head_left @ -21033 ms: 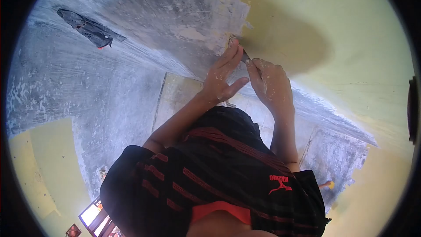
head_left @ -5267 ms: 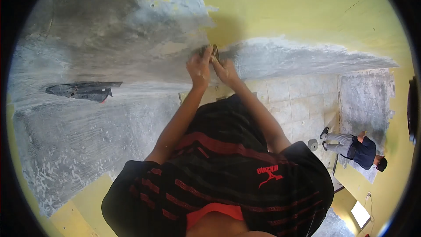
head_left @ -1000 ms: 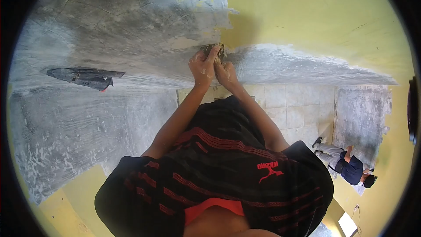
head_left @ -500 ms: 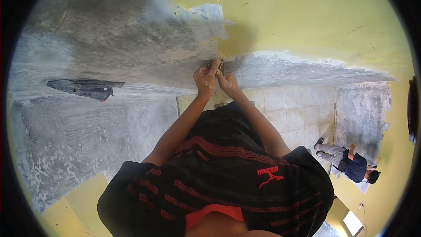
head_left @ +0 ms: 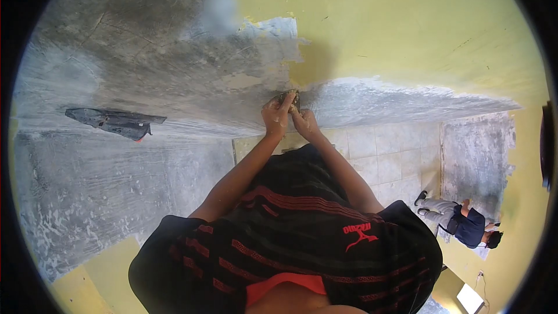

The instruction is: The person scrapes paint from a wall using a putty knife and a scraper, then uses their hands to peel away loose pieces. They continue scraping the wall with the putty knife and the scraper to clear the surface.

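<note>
My left hand [head_left: 276, 117] and my right hand [head_left: 306, 122] are together against the wall [head_left: 226, 64], at the border of bare grey surface and yellow paint. Between them they grip a small dark, crusted object [head_left: 294, 100], its kind too small to make out. The fingers of both hands are bent round it, with pale residue on the skin. Just to the right of the hands runs a whitish scraped band [head_left: 372, 96] below the yellow paint [head_left: 395, 23].
A dark torn strip [head_left: 113, 123] sticks out at the left. Pale tiles [head_left: 378, 151] lie beyond my right arm. Another person [head_left: 465, 221] in dark top and grey trousers is by the far wall at the right. A white panel [head_left: 469, 299] shows at the lower right.
The view has shifted slightly, so the wall and both hands appear a little lower. Both hands keep their hold on the dark object.
</note>
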{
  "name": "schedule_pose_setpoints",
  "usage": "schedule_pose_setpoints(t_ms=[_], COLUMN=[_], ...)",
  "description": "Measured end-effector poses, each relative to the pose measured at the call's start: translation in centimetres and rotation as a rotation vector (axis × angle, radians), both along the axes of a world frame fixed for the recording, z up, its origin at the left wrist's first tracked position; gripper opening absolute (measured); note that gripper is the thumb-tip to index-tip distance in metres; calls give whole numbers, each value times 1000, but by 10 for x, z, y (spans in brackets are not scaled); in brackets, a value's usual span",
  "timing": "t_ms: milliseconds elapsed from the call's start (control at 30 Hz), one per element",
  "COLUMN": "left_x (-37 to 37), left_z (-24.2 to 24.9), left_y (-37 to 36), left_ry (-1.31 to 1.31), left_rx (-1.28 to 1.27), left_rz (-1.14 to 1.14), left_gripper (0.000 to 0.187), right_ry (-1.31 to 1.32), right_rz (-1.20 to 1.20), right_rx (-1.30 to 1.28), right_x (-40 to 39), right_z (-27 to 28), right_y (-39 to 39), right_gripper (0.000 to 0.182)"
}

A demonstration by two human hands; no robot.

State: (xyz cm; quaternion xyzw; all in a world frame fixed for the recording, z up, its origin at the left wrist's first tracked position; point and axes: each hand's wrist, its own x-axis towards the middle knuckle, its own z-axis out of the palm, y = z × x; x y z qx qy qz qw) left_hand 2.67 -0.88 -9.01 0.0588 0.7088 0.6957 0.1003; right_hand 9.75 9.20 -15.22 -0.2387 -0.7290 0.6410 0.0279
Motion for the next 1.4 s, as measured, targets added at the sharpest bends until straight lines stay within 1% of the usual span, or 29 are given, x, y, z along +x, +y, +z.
schedule_pose_setpoints(t_ms=[100, 133, 167, 200, 233, 267, 300, 367, 400, 433, 467, 500, 567, 633, 700, 767, 800, 833, 900, 933, 967, 1000, 1033, 1067, 1167, 1233, 1300, 1367, 1400], left_x=[-2, -3, -3, -1, 1, 4, 3, -2, -2, 1, 5, 8, 8, 7, 2, -6, -6, -3, -2, 3, 7, 6, 3, 2, 3, 3, 2, 2, 3], left_z=[3, 2, 1, 14, 40, 54, 52, 49, 55, 65, 74, 77, 83, 78, 73, 68, 75, 91, 109, 113, 114, 100, 74, 59, 64, 81, 106, 129, 132], left_y=[-1, 1, 3, 4, 6, 5, 2, -7, -6, -4, -3, 0, 4, 1, -1, -2, -2, -2, 3, 9, 11, 7, 0, -4, -7, -6, -3, -1, 1], left_ry=[-51, -71, -92, -96, -68, -40, -42, -7, -9, -13, -20, -28, -28, -30, -31, 47, 40, 43, 62, 63, 58, 57, 36, 15, 35, 44, 57, 38, 44], left_rx=[-56, 28, 112, 113, 146, 178, 178, -102, -101, -42, 16, 18, 160, 122, 83, 35, 31, 59, 93, 185, 275, 278, 138, -2, -67, -56, -44, 97, 100], left_rz=[-17, 24, 65, 68, 61, 54, 59, 67, 70, 84, 96, 96, 128, 126, 122, 123, 124, 104, 85, 142, 199, 203, 182, 160, 144, 145, 144, 150, 149], left_gripper=[22, 27, 33, 33, 28, 23, 23, 26, 26, 28, 29, 29, 30, 30, 29, 27, 27, 25, 24, 31, 40, 40, 41, 43, 43, 41, 38, 32, 32], right_ry=[22, 21, 123, 223, 218, 155, 95, 74, 52, 45, 98, 153, 130, 108, 164, 164, 164, 154, 281, 289, 232, 172, 170, 172, 135, 96, 167, 154, 141], right_rz=[3, 4, -21, -44, -41, -17, 8, 8, 2, 4, -5, -14, -12, -13, -69, -32, 2, 2, -53, -51, -32, -12, -6, -27, -28, -17, 13, 13, 18], right_rx=[-2, 0, 16, 33, 33, 37, 41, 30, 21, 21, -7, -33, -14, 0, 2, 30, 57, 53, 31, 32, 11, -7, -3, -35, -79, -89, -46, -89, -133], right_x=[4, 4, 4, 4, 2, -2, -5, -3, -3, -2, 0, 1, 0, -2, -5, -15, -16, -13, -20, -22, -18, -15, -12, -9, -4, -5, -16, -16, -16], right_z=[14, 32, 49, 59, 59, 60, 60, 60, 61, 67, 72, 76, 73, 70, 68, 94, 103, 103, 107, 95, 77, 62, 58, 55, 66, 75, 80, 97, 105], right_y=[-2, -3, -4, -6, -6, -5, -5, -11, -12, -14, -17, -17, -17, -18, -20, -7, -4, -7, -10, -10, -10, -10, -11, -14, -17, -14, -11, -17, -18], right_gripper=[60, 60, 60, 60, 60, 58, 57, 57, 56, 56, 58, 61, 62, 63, 62, 62, 62, 62, 62, 62, 60, 59, 59, 60, 61, 62, 65, 66, 68])
